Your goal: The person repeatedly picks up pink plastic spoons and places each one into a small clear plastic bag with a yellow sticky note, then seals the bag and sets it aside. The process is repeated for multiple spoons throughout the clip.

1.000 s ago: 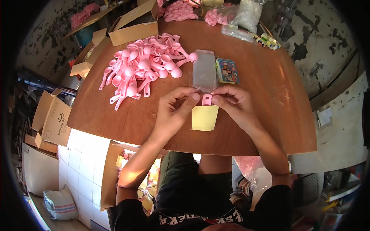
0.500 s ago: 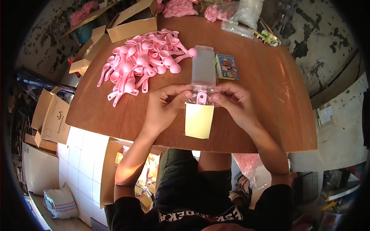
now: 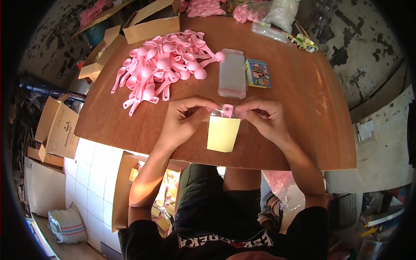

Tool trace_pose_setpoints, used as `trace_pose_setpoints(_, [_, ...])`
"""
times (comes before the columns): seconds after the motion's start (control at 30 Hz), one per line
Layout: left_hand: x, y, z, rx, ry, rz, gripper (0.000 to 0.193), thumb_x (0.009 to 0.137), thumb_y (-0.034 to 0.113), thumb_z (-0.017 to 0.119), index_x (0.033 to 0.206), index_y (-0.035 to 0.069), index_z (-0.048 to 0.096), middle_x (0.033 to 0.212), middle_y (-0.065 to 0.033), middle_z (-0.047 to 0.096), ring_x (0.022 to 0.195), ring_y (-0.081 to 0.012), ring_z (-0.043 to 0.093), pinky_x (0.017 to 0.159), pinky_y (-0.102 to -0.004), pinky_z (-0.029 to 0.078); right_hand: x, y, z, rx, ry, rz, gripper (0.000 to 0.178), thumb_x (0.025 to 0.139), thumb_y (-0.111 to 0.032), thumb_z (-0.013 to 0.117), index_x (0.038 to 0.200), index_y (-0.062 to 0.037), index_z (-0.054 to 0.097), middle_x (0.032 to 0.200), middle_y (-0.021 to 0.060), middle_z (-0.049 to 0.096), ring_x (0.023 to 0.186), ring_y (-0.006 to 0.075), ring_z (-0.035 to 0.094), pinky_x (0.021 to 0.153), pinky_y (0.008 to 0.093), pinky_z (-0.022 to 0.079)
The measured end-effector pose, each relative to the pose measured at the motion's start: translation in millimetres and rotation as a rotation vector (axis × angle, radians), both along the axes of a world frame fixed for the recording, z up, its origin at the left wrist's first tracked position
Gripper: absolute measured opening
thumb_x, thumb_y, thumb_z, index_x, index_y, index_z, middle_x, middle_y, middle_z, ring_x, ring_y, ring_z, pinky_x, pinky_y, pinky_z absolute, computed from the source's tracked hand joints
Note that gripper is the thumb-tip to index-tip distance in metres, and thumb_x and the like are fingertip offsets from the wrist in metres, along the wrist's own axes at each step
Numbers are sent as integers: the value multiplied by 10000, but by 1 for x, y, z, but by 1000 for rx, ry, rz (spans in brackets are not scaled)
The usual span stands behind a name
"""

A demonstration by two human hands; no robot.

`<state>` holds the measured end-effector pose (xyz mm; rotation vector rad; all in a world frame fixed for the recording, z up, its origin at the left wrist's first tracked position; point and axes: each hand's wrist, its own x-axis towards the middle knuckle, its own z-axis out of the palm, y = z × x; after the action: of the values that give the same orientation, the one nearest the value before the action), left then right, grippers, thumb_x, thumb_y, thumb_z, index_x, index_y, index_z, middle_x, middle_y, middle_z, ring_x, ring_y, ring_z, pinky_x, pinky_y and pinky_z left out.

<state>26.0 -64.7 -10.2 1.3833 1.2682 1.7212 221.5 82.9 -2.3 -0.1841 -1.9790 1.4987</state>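
My left hand [image 3: 186, 116] and my right hand [image 3: 263, 118] pinch the two upper corners of a small clear plastic bag [image 3: 215, 112] above the table. Inside the bag is a plain yellow card [image 3: 223, 134]. The holed end of a pink spoon handle [image 3: 227, 111] shows above the card; the rest of that spoon is hidden behind it. Thumb and forefinger are closed on the film on both sides. Just beyond my hands lies a stack of clear plastic bags [image 3: 232, 73]. A blue and yellow printed card stack [image 3: 258, 73] is right of it.
A heap of pink measuring spoons [image 3: 162, 65] covers the table's [image 3: 303, 108] left part, one spoon reaching the bag stack. An open cardboard box [image 3: 154, 26] stands at the back left. Pink bundles [image 3: 206, 8] and a bulging clear bag [image 3: 281, 15] lie along the far edge.
The clear flap that stretched between my hands above the spoon handle no longer stands up there. The bag's lower end has risen slightly in view. Both hands still grip its upper corners.
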Motion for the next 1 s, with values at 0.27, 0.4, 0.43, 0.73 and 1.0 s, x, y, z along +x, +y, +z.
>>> trace_pose_setpoints(0.27, [-3,-2,4,-61,-179,-79,145,944,-20,589,1033,-34,703,984,-85,714,880,-119,667,774,-266,571,2,-2,1,67,87,60,163,916,39,614,1043,31,715,980,98,704,879,116,663,763,244,531])
trace_pose_setpoints(0.4, [0,0,2,-48,-26,8,113,918,14,673,1016,-36,700,942,-84,719,845,-99,659,729,-252,558,4,-2,-3,116,68,52,162,900,28,648,1050,32,710,1001,107,698,884,123,665,769,245,536])
trace_pose_setpoints(0.43, [1,1,1,-48,-27,7,113,918,14,673,1016,-36,700,942,-84,719,845,-99,659,729,-252,558,2,-3,-3,128,74,39,162,887,21,673,1045,28,707,1001,108,694,890,127,668,773,252,545])
trace_pose_setpoints(0.73, [0,2,-1,-68,-21,61,107,888,-4,709,991,-34,710,922,-64,725,855,-82,651,724,-229,534,-4,-11,-3,94,47,18,293,820,40,756,1087,36,634,1084,104,639,951,167,689,791,273,582])
trace_pose_setpoints(1.0, [9,-29,5,-127,19,-76,626,836,-30,754,1382,7,449,1068,-81,685,940,-120,661,805,-263,551,0,-24,2,-128,-77,132,327,845,14,744,1136,-4,597,1093,50,634,936,125,679,791,243,547])
